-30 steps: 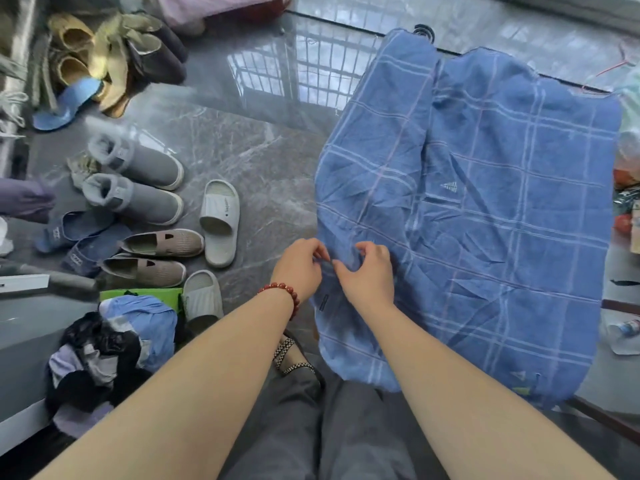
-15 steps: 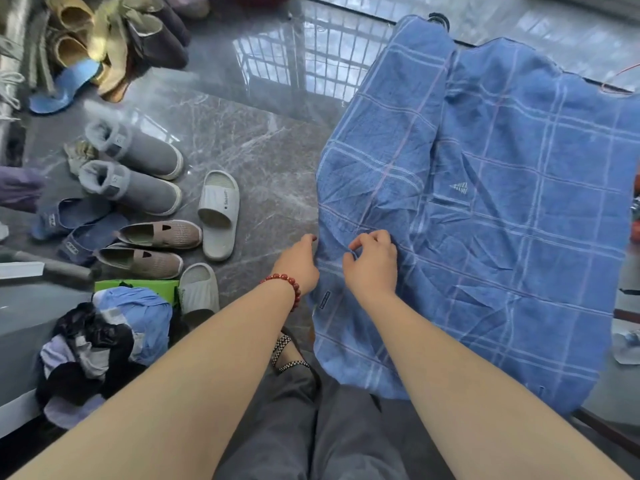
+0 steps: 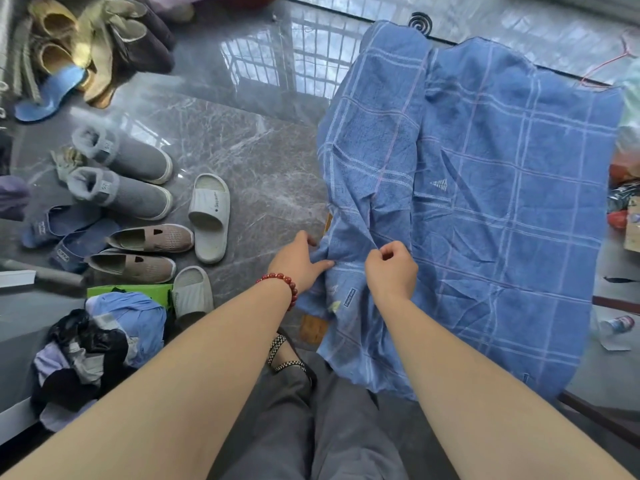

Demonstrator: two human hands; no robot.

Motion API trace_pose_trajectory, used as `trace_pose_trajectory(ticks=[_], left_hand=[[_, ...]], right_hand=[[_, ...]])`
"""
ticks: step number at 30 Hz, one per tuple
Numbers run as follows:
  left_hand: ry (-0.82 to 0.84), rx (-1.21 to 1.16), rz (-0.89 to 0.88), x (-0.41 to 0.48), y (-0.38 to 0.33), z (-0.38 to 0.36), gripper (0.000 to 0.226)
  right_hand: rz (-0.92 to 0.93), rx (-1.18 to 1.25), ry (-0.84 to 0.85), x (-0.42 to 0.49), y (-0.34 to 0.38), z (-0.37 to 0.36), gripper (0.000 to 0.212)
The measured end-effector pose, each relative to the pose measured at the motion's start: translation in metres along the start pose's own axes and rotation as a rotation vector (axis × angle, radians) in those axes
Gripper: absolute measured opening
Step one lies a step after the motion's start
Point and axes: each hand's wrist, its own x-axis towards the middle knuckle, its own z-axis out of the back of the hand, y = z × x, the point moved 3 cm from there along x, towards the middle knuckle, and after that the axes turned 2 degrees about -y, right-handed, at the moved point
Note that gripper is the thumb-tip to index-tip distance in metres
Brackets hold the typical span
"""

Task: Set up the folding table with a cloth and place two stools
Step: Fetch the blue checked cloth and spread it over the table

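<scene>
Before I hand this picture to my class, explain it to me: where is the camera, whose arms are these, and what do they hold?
No machine here: one camera sits on a person's head and looks down, so the two bare arms are that person's own. The left hand, with a red bead bracelet, grips the edge of a blue checked cloth; the right hand pinches a fold beside it. The cloth almost hides the surface under it. Shoes lie on the grey floor to the left.
</scene>
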Motion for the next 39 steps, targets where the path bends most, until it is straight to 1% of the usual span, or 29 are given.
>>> trace_pose_trajectory(ticks=[1,3,7,9,12,14,20,23,26,29,33,39], left_hand=[[-0.002,-0.003,-0.019,-0.001,-0.002,0.001,0.043],[-0.004,-0.001,-0.067,-0.004,-0.006,0.002,0.028],[0.005,-0.034,-0.098,-0.009,-0.01,0.005,0.033],[0.003,-0.036,-0.102,-0.012,-0.011,0.009,0.035],[0.005,-0.024,-0.102,-0.014,-0.01,0.017,0.035],[0.003,-0.021,-0.103,-0.018,-0.009,0.023,0.039],[0.014,0.025,-0.104,-0.031,0.0,0.043,0.049],[0.021,0.053,-0.086,-0.038,0.012,0.05,0.048],[0.031,0.071,-0.07,-0.044,0.03,0.057,0.042],[0.01,0.081,-0.06,-0.052,0.046,0.067,0.042],[-0.027,0.111,-0.029,-0.057,0.065,0.077,0.04],[-0.053,0.102,0.03,-0.061,0.087,0.08,0.034]], right_hand=[[-0.005,-0.001,-0.003,-0.001,0.0,0.001,0.004],[-0.01,0.01,0.011,-0.002,-0.001,0.001,0.004],[-0.024,0.036,0.118,-0.009,-0.002,0.0,0.018],[-0.007,0.027,0.146,-0.013,-0.001,-0.001,0.022],[0.04,-0.012,0.117,-0.015,0.002,-0.001,0.017],[0.067,-0.038,0.124,-0.018,0.005,-0.001,0.014],[0.101,-0.104,0.227,-0.034,0.017,-0.01,0.021],[0.107,-0.158,0.261,-0.044,0.019,-0.02,0.022],[0.12,-0.216,0.204,-0.054,0.021,-0.027,0.018],[0.086,-0.243,0.144,-0.066,0.024,-0.032,0.013],[0.028,-0.23,0.077,-0.07,0.024,-0.032,0.019],[-0.053,-0.229,0.023,-0.063,0.022,-0.027,0.022]])
